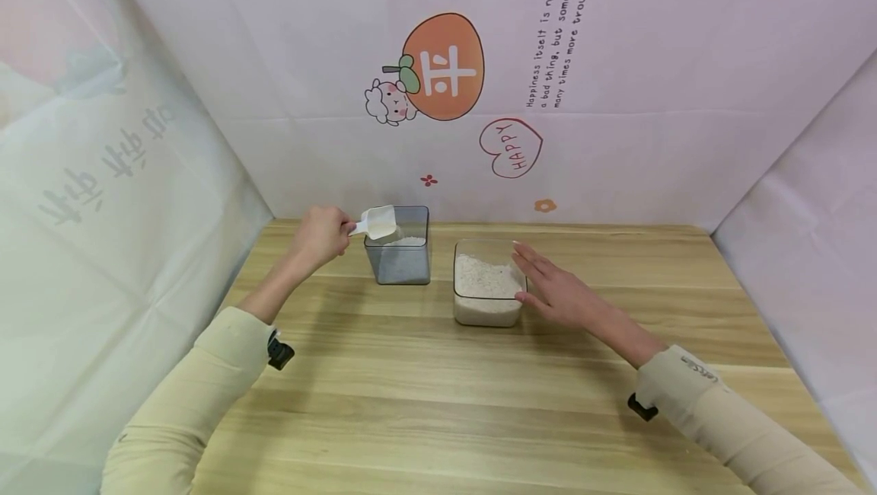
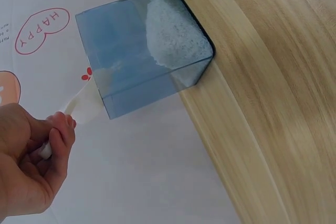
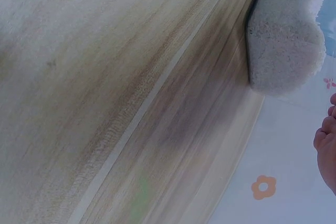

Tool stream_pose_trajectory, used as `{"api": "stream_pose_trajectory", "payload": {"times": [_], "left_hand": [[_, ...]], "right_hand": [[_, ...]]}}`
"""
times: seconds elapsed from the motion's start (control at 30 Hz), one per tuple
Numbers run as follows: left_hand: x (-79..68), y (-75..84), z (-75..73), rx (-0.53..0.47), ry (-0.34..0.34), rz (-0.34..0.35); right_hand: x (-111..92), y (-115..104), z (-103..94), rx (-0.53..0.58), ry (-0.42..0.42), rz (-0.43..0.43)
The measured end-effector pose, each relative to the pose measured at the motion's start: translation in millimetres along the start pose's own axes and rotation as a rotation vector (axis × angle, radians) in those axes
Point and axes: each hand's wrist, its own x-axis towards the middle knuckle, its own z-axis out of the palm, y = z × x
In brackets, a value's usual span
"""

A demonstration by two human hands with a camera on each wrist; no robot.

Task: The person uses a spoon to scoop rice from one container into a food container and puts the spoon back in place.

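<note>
My left hand (image 1: pixel 322 236) pinches the handle of a white scoop (image 1: pixel 381 222), whose bowl is tilted over the rim of a bluish-grey see-through container (image 1: pixel 404 268). Inside that container, the left wrist view shows a sloped heap of white rice (image 2: pixel 176 30). To its right stands a clear square container (image 1: pixel 488 317) with more rice (image 1: pixel 479 274) in it, up to roughly half its height. Along that container's right side lies my right hand (image 1: pixel 562 293), fingers extended at the rim. Only a sliver of the right hand (image 3: pixel 328 145) shows in the right wrist view.
Both containers stand toward the back of a wooden table (image 1: pixel 411 403). A white printed sheet (image 1: pixel 329 99) rises right behind them, and similar sheets enclose the left and right sides. Dark wrist straps (image 1: pixel 279 352) show at both sleeves.
</note>
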Motion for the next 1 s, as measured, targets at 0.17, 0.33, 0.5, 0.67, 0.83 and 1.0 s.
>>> {"api": "stream_pose_trajectory", "payload": {"times": [0.17,0.33,0.5,0.67,0.83,1.0], "left_hand": [[-0.9,0.2,2.5,0.038,0.034,0.027],[-2.2,0.0,6.0,0.121,0.103,0.102],[-2.5,-0.2,8.8,0.226,0.159,0.17],[-4.7,-0.8,12.3,0.368,0.222,0.252],[-7.5,-2.3,19.1,0.501,0.314,0.356],[-11.0,-3.1,24.6,0.591,0.389,0.443]], "right_hand": [[-0.1,0.9,1.8,0.005,-0.002,0.005],[0.0,0.7,1.5,0.004,0.001,0.005],[-0.3,0.5,0.8,0.002,0.004,0.005],[-1.2,0.3,1.6,-0.001,0.009,0.004],[-0.6,1.1,1.8,-0.003,0.009,0.003],[-0.3,1.2,1.2,-0.006,0.007,0.002]]}}
